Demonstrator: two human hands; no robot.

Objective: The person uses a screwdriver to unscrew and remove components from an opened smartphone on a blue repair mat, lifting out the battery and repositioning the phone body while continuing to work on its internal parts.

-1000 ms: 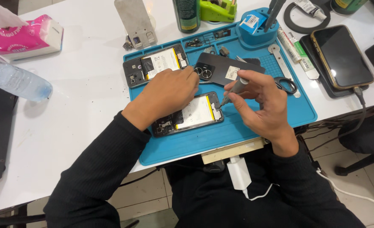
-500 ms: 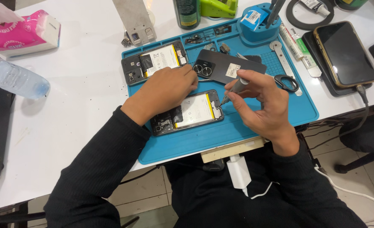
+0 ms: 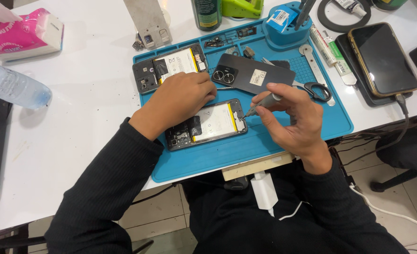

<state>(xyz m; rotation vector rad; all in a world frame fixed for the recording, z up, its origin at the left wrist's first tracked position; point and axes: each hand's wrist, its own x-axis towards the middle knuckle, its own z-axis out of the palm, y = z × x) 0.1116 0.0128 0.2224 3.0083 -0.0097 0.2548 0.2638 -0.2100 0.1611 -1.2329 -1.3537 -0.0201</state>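
An opened phone [image 3: 208,124] lies on a blue repair mat [image 3: 288,136], its battery and circuit board showing. My left hand [image 3: 182,101] rests on the phone's upper edge and holds it down. My right hand [image 3: 291,117] grips a thin grey screwdriver [image 3: 260,104], whose tip touches the phone's right end. A second opened phone [image 3: 170,66] lies farther back on the mat. A dark back cover [image 3: 253,74] with two camera rings lies beside it.
Scissors [image 3: 314,88], metal tools and a blue parts cup [image 3: 283,21] sit on the mat's far right. A dark phone [image 3: 382,59] on a cable lies right of the mat. A water bottle [image 3: 13,87] and pink tissue pack [image 3: 22,35] are at left.
The view has shifted slightly. My right hand has tilted the screwdriver a little at the phone's right end. My left hand stays on the phone.
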